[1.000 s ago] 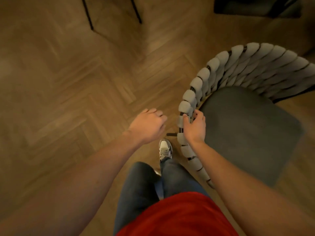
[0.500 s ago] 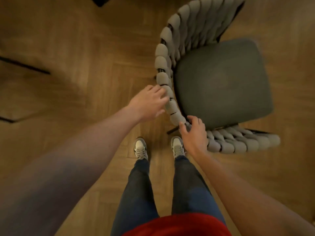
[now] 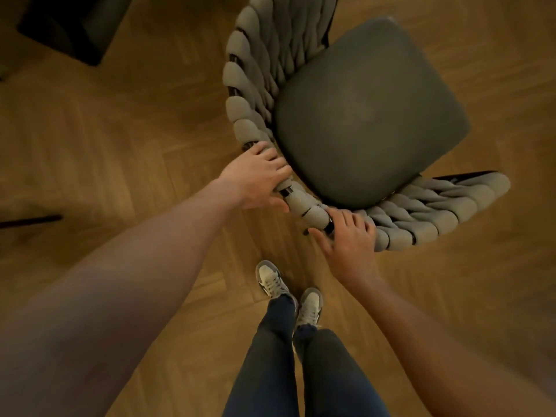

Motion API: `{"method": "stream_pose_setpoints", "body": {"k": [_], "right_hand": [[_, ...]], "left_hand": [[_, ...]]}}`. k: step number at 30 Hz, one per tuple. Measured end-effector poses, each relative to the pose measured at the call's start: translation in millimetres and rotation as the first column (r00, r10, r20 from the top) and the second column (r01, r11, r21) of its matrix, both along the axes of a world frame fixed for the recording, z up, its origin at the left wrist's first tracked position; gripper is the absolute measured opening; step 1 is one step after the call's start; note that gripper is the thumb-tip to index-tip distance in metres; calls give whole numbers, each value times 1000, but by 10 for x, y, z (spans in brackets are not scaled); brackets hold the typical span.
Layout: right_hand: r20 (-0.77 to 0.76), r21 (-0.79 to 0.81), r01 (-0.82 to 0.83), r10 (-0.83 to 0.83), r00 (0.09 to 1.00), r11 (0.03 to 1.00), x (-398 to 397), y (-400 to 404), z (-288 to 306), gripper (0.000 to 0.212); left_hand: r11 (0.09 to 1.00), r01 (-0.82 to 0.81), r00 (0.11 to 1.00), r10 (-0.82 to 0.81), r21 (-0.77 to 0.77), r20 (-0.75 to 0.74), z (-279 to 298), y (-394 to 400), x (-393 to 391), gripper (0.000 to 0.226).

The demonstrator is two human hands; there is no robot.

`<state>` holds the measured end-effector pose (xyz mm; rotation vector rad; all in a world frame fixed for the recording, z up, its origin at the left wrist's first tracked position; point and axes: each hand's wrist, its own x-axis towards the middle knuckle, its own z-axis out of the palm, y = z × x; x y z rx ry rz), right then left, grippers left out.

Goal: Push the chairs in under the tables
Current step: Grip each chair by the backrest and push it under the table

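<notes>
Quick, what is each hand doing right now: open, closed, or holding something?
Left hand: grip closed around the padded grey woven backrest rim of the dark-cushioned chair.
Right hand: fingers curled over the same rim, holding it.

The chair (image 3: 370, 115) loses the top of its woven backrest at the frame's upper edge, a dark blurred object (image 3: 72, 25) at upper left is cut off and unidentifiable, and both forearms run out of the frame's lower corners, smeared by blur.
</notes>
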<state>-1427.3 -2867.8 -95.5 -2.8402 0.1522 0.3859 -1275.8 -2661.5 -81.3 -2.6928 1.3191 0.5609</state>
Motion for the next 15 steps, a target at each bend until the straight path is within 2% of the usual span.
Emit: {"method": "stream_pose_setpoints", "body": {"k": [10,15], "right_hand": [[44,-42,-120,122,992,992,26,-60,-40,60],[8,-21,-179,179,984,984,129,-42,-39,61]], "left_hand": [[996,-82,996,83,-28,18,-3,83,-175,75],[985,-161,987,161,-62,4,24,191,-230,74]]}}
